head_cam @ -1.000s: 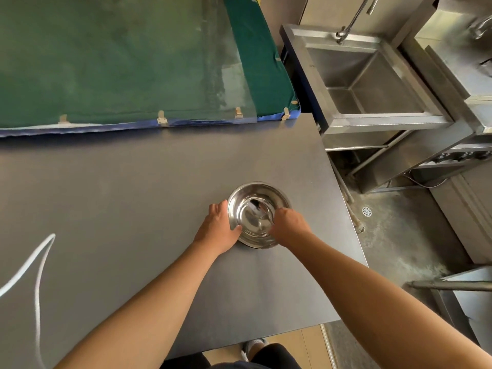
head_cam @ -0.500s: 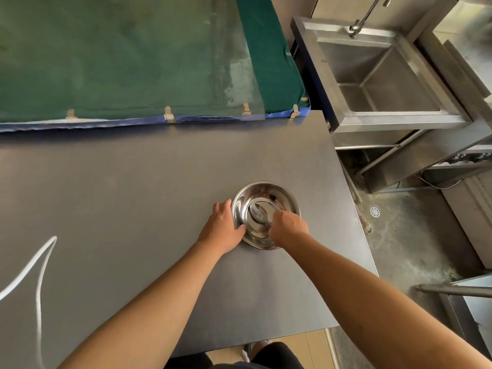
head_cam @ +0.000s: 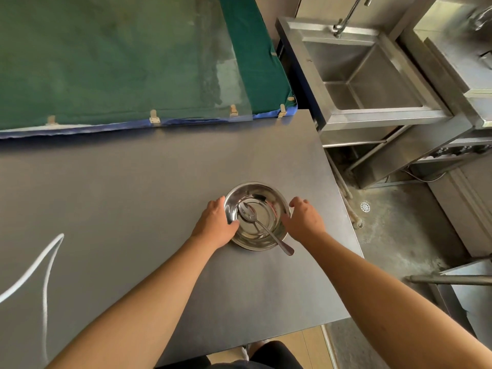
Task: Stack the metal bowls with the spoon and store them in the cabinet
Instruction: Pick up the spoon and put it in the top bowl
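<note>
Centre frame, your left hand (head_cam: 215,225) grips the bowls (head_cam: 277,209), right hand (head_cam: 304,220) curled round their right side, spoon (head_cam: 262,226) inside.

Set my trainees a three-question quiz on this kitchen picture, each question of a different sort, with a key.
1. True or false: the spoon lies inside the metal bowls, its handle sticking out over the near rim.
2. Where is the left hand? A: gripping the spoon. B: on the bowls' left rim. C: flat on the green cloth.
3. Fill in: right of the table stands a steel ____.
Key: 1 true; 2 B; 3 sink.
</note>
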Demonstrator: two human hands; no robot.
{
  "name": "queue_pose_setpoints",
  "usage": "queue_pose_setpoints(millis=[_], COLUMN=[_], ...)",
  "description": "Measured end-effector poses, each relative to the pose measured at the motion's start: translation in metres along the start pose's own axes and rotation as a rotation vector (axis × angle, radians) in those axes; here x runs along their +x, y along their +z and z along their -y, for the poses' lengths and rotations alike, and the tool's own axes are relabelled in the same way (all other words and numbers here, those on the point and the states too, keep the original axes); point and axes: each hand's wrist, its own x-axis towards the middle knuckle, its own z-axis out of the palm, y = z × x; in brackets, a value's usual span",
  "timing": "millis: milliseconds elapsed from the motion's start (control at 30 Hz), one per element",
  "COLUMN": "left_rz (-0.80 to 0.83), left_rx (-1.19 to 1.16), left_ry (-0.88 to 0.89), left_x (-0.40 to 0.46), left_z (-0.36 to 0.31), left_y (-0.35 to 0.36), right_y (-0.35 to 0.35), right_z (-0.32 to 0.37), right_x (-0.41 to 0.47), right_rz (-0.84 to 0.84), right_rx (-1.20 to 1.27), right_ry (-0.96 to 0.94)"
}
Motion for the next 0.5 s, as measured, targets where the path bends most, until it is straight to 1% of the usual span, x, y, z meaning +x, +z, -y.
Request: queue_pose_setpoints(millis=[100, 233, 500], left_rz=[0.006, 0.012, 0.016], left_rx=[-0.028, -0.029, -0.015], left_ry=[-0.026, -0.041, -0.066], left_x=[0.002, 0.006, 0.009], left_z=[0.0, -0.001, -0.006], left_y=[0.0, 0.0, -0.002], right_y=[0.005, 0.012, 0.016], right_z=[-0.004, -0.001, 0.011], right_x=[-0.001, -0.004, -0.012], right_rz=[0.04, 0.158, 0.164], right_rx=[0.089, 0.239, 0.372], right_ry=[0.07, 0.16, 0.244])
